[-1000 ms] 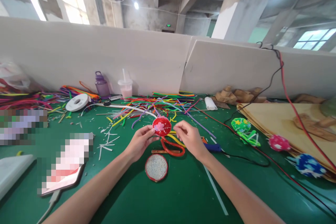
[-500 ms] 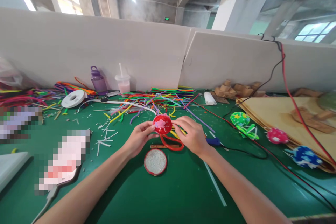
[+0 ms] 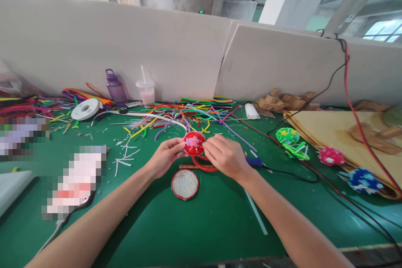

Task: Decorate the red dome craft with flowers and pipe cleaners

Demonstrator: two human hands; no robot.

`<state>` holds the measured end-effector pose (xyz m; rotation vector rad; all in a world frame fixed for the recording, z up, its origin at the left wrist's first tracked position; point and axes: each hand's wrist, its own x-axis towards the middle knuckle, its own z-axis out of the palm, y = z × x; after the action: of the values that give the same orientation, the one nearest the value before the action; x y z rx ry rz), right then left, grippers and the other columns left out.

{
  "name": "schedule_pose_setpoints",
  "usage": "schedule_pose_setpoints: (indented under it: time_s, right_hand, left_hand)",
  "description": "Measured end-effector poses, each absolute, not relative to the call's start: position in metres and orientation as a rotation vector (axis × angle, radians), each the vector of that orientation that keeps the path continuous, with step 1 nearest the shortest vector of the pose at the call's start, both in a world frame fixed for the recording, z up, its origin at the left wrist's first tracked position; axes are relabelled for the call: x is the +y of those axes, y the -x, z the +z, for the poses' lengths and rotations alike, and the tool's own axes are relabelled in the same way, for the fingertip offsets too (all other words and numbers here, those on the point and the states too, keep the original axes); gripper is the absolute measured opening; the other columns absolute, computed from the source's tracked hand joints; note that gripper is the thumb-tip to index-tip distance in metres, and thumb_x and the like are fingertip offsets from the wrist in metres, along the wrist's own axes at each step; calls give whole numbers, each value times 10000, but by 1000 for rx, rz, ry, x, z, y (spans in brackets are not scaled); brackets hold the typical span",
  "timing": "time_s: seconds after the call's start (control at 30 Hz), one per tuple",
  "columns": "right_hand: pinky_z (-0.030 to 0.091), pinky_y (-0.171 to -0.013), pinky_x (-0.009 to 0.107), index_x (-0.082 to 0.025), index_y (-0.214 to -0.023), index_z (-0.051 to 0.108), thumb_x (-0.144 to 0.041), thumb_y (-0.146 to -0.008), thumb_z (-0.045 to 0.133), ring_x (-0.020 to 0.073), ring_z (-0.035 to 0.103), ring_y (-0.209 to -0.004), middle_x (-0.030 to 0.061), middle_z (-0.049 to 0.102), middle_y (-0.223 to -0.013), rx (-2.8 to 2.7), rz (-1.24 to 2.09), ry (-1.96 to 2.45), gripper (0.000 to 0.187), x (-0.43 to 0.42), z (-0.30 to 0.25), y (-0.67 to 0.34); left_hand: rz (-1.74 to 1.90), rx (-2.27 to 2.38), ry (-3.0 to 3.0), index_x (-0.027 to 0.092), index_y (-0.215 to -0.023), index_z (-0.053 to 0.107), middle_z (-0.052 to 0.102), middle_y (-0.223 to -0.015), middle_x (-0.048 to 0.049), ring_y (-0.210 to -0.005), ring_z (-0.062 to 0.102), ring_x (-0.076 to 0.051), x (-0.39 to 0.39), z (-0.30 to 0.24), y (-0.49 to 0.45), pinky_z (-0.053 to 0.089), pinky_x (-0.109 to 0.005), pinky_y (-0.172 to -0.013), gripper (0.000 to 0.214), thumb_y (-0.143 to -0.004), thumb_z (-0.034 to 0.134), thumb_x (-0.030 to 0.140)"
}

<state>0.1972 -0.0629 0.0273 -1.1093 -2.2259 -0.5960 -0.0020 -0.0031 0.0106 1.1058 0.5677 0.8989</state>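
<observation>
My left hand pinches the left edge of a small round red craft piece, which bears a pink flower and white dots like beads. At its right edge, the fingers of my right hand are pressed together; whatever lies between the fingertips is too small or hidden to make out. Below the hands sits a round red-rimmed dish full of tiny white beads. Orange-red loops, like scissor handles, are partly covered by the right hand. Near it lies a blue-handled tool with a black cord.
Coloured pipe cleaners lie in a pile behind the hands. A white ribbon spool, purple bottle and lidded cup stand left. Fuzzy decorated pieces and cables are at right, with a clear stick nearer.
The camera view has tilted down slightly, so things sit higher in it. My right fingertips have shifted slightly in toward the red piece and now meet its right edge.
</observation>
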Motion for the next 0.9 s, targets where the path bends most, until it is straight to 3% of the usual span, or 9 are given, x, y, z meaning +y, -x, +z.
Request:
schedule_pose_setpoints:
  time_s: [0.13,0.43,0.6,0.73,0.8,0.9]
  right_hand:
    - [454,-625,319,-183,-710,587,-124,-867,434,192,558,-725,63,604,-717,-2176,-540,1142,227,-63,25,-194]
    - [408,-535,261,-210,-718,497,-166,-780,503,118,476,-562,-9,539,-678,-1636,-60,1209,76,-62,33,-198]
    - [385,-477,247,-221,-758,462,-267,-821,466,131,524,-606,-5,521,-689,-1333,400,1039,78,-59,39,-201]
    - [394,-513,276,-241,-757,367,-292,-844,363,176,609,-772,20,493,-718,-1152,673,845,101,-56,53,-215]
    - [367,-478,275,-244,-741,354,-286,-836,345,156,585,-655,6,450,-660,-1096,830,832,105,-55,58,-221]
    - [285,-380,259,-243,-693,325,-302,-816,341,109,425,-411,-44,362,-563,-1086,1032,827,138,-55,56,-218]
  left_hand:
    - [868,575,-1115,112,-838,696,673,-803,-47,-674,602,-90,-3,8,1,522,-203,-693,207,-714,740,273]
    - [880,607,-1098,104,-832,695,680,-795,-55,-670,611,-97,2,6,2,523,-215,-697,216,-704,745,270]
    - [908,620,-1074,108,-825,700,683,-813,-53,-691,612,-97,3,7,2,517,-205,-695,209,-702,746,271]
    - [946,675,-1025,109,-790,694,671,-780,-43,-676,602,-86,3,6,2,520,-193,-690,190,-697,750,265]
    - [956,681,-1016,111,-783,689,667,-772,-41,-679,602,-88,3,5,2,523,-197,-695,178,-701,746,258]
    - [954,674,-1021,109,-791,686,668,-780,-45,-692,605,-94,3,6,2,526,-206,-698,175,-707,743,252]
